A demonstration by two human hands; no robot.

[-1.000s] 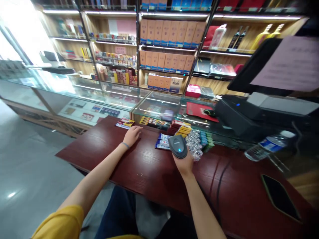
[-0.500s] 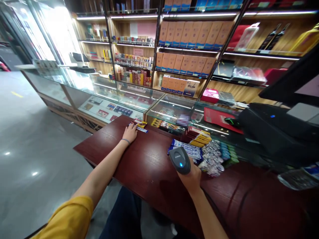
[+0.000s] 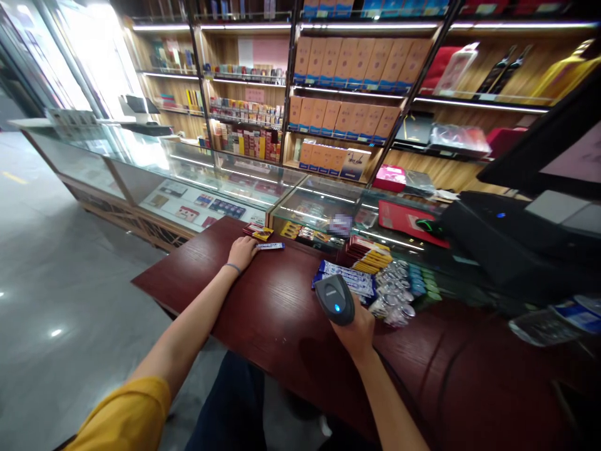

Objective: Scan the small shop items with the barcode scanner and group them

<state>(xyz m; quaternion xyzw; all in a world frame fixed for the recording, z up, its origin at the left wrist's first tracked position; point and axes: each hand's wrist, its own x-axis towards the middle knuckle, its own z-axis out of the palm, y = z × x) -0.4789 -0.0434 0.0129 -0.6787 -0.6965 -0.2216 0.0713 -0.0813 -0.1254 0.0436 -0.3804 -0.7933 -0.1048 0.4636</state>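
My right hand (image 3: 357,326) grips a grey barcode scanner (image 3: 334,299) with a blue light, held over the dark red wooden counter (image 3: 282,326). Just beyond it lie blue-and-white snack bars (image 3: 345,278), red and yellow packs (image 3: 369,252) and shiny foil-wrapped sweets (image 3: 394,294). My left hand (image 3: 241,252) rests on the counter further left, fingers curled loosely, its fingertips touching a thin blue bar (image 3: 270,246). A small red and yellow packet (image 3: 257,232) lies just behind that.
Glass display cases (image 3: 225,181) run behind the counter, with stocked shelves (image 3: 338,88) beyond. A black till (image 3: 511,244) and a monitor (image 3: 549,150) stand at the right. A water bottle (image 3: 558,319) lies at the far right. Grey floor lies left.
The view swung left, then steadied. My left hand drew slightly back from the small packets. The scanner stays in my right hand, near the snack bars.
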